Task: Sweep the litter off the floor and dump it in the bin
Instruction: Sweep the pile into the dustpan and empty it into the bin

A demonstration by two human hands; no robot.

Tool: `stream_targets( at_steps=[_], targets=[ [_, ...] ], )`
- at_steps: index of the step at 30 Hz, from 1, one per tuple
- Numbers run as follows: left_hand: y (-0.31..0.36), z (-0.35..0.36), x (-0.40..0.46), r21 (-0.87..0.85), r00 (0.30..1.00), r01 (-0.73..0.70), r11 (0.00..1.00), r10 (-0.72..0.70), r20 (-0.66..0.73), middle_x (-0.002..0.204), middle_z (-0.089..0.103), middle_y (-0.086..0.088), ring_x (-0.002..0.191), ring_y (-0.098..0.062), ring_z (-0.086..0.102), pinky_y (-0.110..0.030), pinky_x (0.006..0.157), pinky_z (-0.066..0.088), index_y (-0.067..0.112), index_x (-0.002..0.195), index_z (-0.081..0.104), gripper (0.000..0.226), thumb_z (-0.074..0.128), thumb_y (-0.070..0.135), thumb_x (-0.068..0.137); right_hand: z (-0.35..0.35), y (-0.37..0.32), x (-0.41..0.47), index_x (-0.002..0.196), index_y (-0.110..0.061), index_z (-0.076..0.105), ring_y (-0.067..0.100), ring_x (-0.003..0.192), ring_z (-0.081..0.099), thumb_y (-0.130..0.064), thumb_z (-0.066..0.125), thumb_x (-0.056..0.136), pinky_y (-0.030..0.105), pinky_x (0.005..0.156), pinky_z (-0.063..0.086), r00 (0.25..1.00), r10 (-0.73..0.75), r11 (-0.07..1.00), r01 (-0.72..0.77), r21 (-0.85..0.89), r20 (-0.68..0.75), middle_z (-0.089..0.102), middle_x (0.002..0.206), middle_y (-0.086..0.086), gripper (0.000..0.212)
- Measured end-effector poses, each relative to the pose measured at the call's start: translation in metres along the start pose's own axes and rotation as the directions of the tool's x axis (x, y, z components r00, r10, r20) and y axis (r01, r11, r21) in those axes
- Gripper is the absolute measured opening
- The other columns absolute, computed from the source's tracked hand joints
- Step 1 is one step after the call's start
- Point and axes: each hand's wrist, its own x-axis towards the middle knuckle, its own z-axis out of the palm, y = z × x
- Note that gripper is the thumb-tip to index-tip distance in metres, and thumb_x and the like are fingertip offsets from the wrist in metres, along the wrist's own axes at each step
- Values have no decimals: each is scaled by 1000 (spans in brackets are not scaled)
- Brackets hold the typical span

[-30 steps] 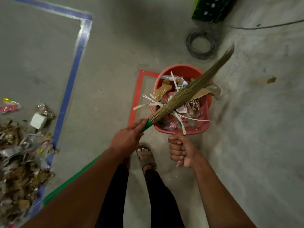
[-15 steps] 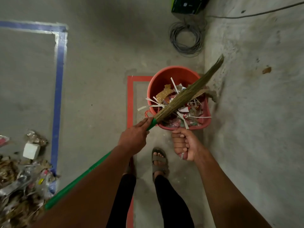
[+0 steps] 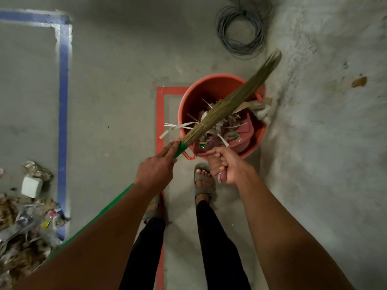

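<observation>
A red round bin (image 3: 209,80) stands on the concrete floor straight ahead of my feet. My right hand (image 3: 227,166) grips the handle of a red dustpan (image 3: 240,137), which is tipped over the bin's near rim. Paper strips and wrappers (image 3: 226,124) lie in the pan and the bin. My left hand (image 3: 156,170) holds the green handle of a grass broom (image 3: 230,105), with the fingers stretched along it. The bristles lie across the pan and reach past the bin's far right rim. A pile of litter (image 3: 23,227) with a white box (image 3: 31,187) remains on the floor at the left.
Red tape (image 3: 160,114) marks a square around the bin, and blue tape (image 3: 63,101) borders the litter area at the left. A coil of grey cable (image 3: 240,28) lies beyond the bin. My sandalled foot (image 3: 204,181) stands just before the bin.
My right hand has turned and raised the dustpan handle, tipping the pan steeper into the bin. The broom stays across the pan. The view has shifted, so the bin's far rim shows.
</observation>
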Motion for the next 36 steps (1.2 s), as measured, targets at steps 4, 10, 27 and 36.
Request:
stream_targets(
  at_steps=[4, 10, 27, 36],
  targets=[
    [19, 9, 8, -32, 997, 74, 997, -74, -14, 158, 43, -3, 68, -16, 60, -31, 46, 53, 32, 164, 7, 62, 36, 37, 110, -15, -25, 7, 55, -19, 47, 4, 33, 21, -13, 52, 98, 19, 34, 25, 997, 48, 999, -49, -10, -62, 26, 42, -12, 44],
    [49, 12, 20, -90, 980, 192, 977, -195, -27, 130, 50, -2, 76, -20, 59, -40, 55, 58, 30, 161, 15, 56, 33, 42, 110, -28, -47, 5, 60, -24, 32, 7, 31, 20, -14, 52, 99, 22, 31, 30, 987, 118, 991, -124, -51, -110, 25, 41, -9, 45],
    [79, -7, 14, -196, 943, 310, 930, -327, -64, 123, 52, -5, 74, -20, 53, -38, 53, 52, 28, 159, 21, 53, 36, 41, 110, -31, -24, -50, 65, -26, 34, 5, 31, 22, -16, 56, 92, 17, 35, 22, 953, 264, 961, -247, -126, 148, 26, 42, -15, 36],
    [81, -6, 14, -286, 934, 303, 909, -343, -103, 130, 53, -6, 81, -19, 55, -39, 58, 56, 27, 159, 21, 52, 34, 43, 111, -37, -38, -74, 61, -23, 37, 3, 30, 21, -14, 57, 87, 18, 31, 23, 959, 180, 982, -161, -99, 217, 26, 40, -14, 34]
  ],
)
